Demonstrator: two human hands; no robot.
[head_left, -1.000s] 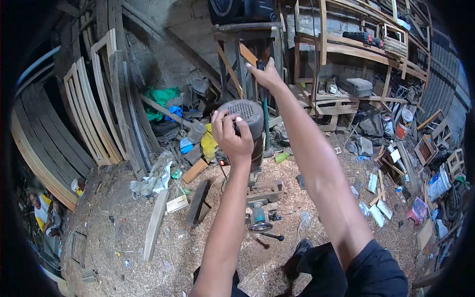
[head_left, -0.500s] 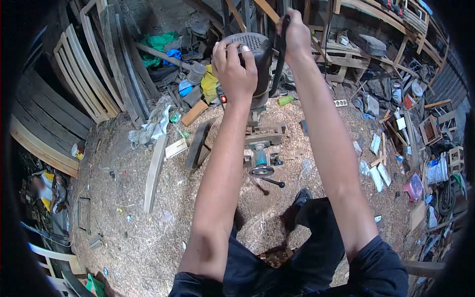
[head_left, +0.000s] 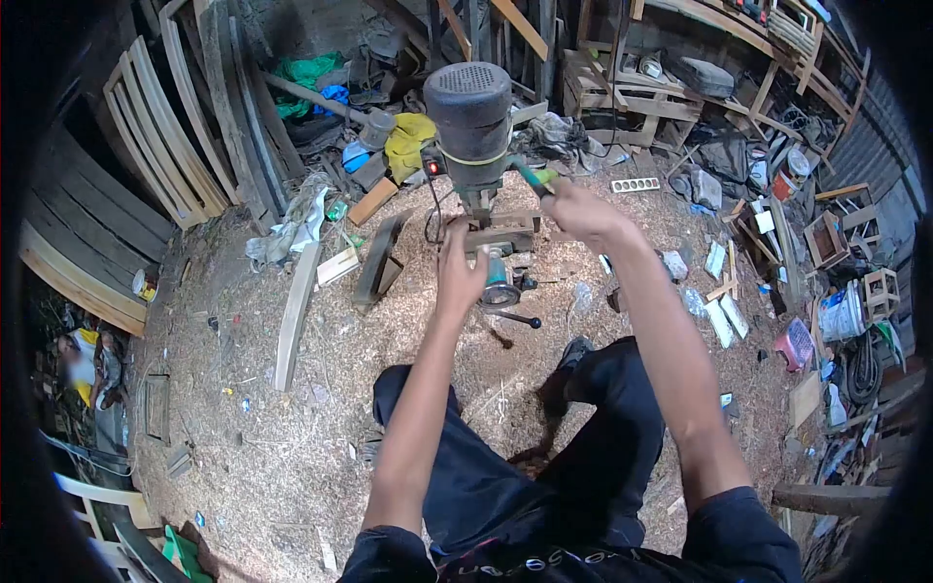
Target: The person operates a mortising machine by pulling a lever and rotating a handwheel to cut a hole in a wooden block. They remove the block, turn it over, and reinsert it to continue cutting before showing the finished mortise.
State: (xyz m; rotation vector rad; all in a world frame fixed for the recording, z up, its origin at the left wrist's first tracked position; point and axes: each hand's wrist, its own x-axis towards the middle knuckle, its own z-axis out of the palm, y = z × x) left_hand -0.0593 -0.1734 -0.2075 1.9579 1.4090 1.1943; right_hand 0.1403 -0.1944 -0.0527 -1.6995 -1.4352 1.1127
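A machine with a dark upright motor (head_left: 468,102), its top perforated, stands in front of me; it resembles a drill press or mortiser. My right hand (head_left: 583,212) is closed around a lever (head_left: 528,175) at the motor's right side; green shows on its visible part. My left hand (head_left: 461,272) is lower, its thumb and fingers apart, fingertips at the left end of the wooden piece (head_left: 505,236) below the machine's head. Under that wood sit a handwheel (head_left: 501,294) and a crank with a black knob (head_left: 535,322).
Wood shavings cover the ground. Curved boards (head_left: 155,136) lean at the left; a dark wooden piece (head_left: 379,262) and a pale curved piece (head_left: 295,321) lie nearer. A power strip (head_left: 635,185) and scrap piles lie right. A person (head_left: 89,367) is at the far left.
My left hand has left the motor's top and moved down to the wooden piece. My right hand has come down with the lever, which was raised beside the motor before.
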